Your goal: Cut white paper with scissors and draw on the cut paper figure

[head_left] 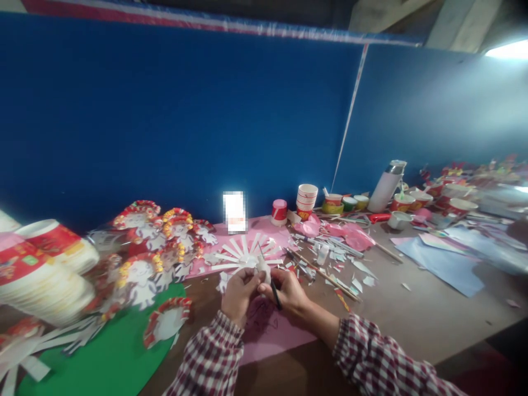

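Note:
In front of me, my two hands meet over a pink sheet (264,344) with dark drawn lines. My left hand (240,294) is closed, its thumb and fingers pinching a small white piece (264,268) that looks like paper. A slim black-handled tool (275,296) sits in my closed right hand (291,294); its thin tip points up past the white piece, and its exact kind is blurred. Just beyond my fingers, white paper strips (235,250) fan out on another pink sheet (284,235). The fingertips partly cover the white piece.
Stacked paper cups (45,280) lie at the left, beside paper dolls (140,272) and a green sheet (124,352). Rightward are paper scraps (330,264), a stick (325,272), red cups (279,212), a white thermos (386,187) and pale blue paper (443,267). A blue partition (185,110) stands behind.

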{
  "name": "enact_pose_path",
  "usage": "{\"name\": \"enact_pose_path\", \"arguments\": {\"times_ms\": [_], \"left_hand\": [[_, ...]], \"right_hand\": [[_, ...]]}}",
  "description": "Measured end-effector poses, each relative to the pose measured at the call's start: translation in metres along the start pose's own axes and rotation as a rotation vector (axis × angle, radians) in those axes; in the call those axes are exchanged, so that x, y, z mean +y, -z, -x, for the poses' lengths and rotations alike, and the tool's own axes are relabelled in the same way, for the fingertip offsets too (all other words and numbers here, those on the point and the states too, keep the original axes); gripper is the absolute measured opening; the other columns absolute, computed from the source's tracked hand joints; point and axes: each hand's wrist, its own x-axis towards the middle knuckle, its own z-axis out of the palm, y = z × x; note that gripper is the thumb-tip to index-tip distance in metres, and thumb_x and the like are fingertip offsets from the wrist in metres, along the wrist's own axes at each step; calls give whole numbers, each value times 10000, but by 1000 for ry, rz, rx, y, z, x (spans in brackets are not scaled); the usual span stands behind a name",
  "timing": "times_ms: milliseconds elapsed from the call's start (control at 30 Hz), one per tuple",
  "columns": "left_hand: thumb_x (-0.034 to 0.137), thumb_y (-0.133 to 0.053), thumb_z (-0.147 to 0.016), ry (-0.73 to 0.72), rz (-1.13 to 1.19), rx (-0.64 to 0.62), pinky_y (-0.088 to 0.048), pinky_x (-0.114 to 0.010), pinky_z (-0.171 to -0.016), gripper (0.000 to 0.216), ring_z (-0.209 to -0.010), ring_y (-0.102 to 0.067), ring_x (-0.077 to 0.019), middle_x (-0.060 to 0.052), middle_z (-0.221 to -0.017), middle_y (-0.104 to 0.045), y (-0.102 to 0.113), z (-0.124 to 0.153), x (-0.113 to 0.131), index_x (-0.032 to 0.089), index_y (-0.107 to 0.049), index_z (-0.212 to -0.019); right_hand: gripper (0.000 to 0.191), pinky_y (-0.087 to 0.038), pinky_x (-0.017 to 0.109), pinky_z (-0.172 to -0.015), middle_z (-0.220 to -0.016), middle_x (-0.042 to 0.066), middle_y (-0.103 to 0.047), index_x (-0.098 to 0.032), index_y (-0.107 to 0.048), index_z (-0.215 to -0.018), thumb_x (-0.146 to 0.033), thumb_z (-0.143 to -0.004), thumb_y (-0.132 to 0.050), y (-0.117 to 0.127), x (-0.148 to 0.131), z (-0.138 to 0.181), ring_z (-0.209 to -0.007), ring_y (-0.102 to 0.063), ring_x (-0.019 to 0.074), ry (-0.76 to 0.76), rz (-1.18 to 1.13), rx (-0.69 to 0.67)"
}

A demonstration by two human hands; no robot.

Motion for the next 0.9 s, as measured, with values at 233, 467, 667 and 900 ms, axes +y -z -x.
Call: {"name": "enact_pose_path", "arguments": {"times_ms": [233, 467, 667, 900], "left_hand": [[330, -749, -591, 7, -40, 2, -434, -226, -549, 270, -549, -556, -108, -5, -627, -616, 0, 1, 1, 130, -605, -702], [302, -735, -621, 6, -20, -3, -433, -223, -548, 248, -552, -550, -101, -3, -634, -611, 1, 1, 0, 127, -585, -713], [296, -736, -624, 12, -6, 2, -437, -219, -540, 245, -534, -550, -98, 10, -598, -597, 0, 1, 0, 129, -573, -696], [309, -752, -591, 22, 2, 8, -445, -227, -544, 263, -544, -559, -105, 0, -621, -609, -2, 1, 2, 133, -577, -679]], "right_hand": [[386, -307, 185, -476, -551, -17, -415, -109, -589, -689, -494, -721, -603, 0, 2, 1, -550, -362, 99, 2, 6, -5], [395, -305, 178, -484, -609, -15, -433, -94, -597, -770, -488, -753, -575, -3, 3, 1, -562, -358, 89, 14, -43, -14], [388, -301, 180, -484, -608, -19, -431, -99, -588, -750, -486, -760, -568, -3, 4, 0, -556, -358, 86, 20, -35, -26], [379, -263, 177, -456, -578, -30, -388, -103, -562, -702, -477, -762, -569, -1, 3, -1, -539, -327, 78, 30, 28, -22]]}}
